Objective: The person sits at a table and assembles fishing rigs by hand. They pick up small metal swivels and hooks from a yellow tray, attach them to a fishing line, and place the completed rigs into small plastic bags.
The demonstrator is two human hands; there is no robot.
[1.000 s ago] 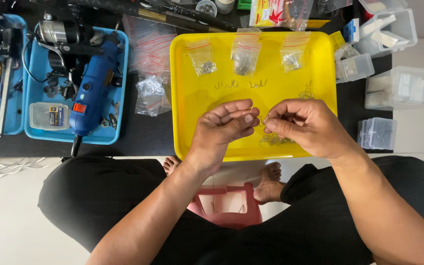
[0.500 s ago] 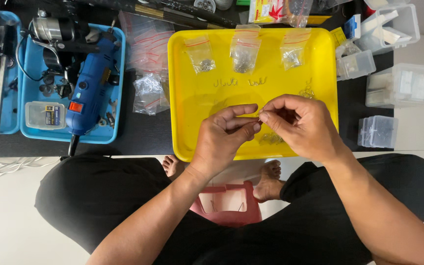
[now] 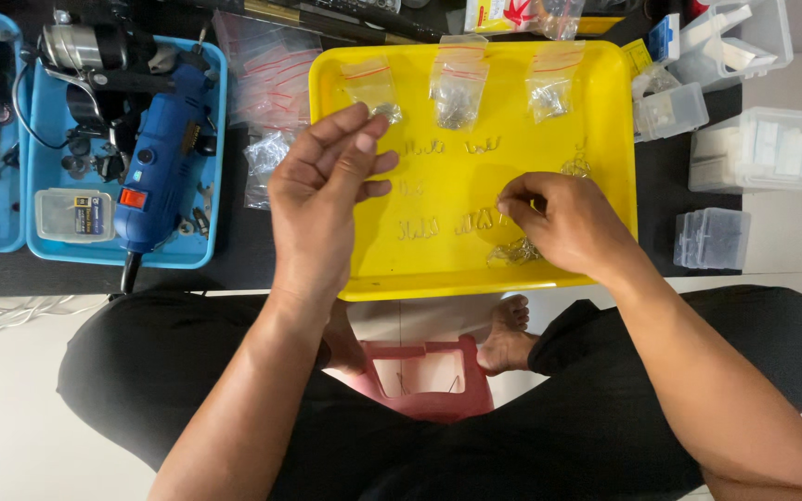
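- Yellow tray [image 3: 605, 111] on the black table [image 3: 661, 186]: thin bent wire hooks [image 3: 475, 223] lie in small rows at its centre, pale and glinting.
- Right hand [image 3: 563, 223], at the tray's 5 o'clock, grip narrow, pinching at the hooks.
- Left hand [image 3: 327, 186], at 9 o'clock, fingers loosely spread; whether it holds anything, I cannot tell.
- 3 clear bags [image 3: 457, 88] at 12 o'clock.

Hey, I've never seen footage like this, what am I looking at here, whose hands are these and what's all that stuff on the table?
This is one picture from a camera worn on a person's head, looking down at their own bare hands. The person sits at a dark table. In front lies a yellow tray with three small clear bags along its far edge and little bent wire pieces scattered on it. The left hand is raised above the tray, fingers loosely spread; whether it holds anything is unclear. The right hand rests low on the tray, pinching at the wire pieces. To the left, a blue tray holds a blue rotary tool.
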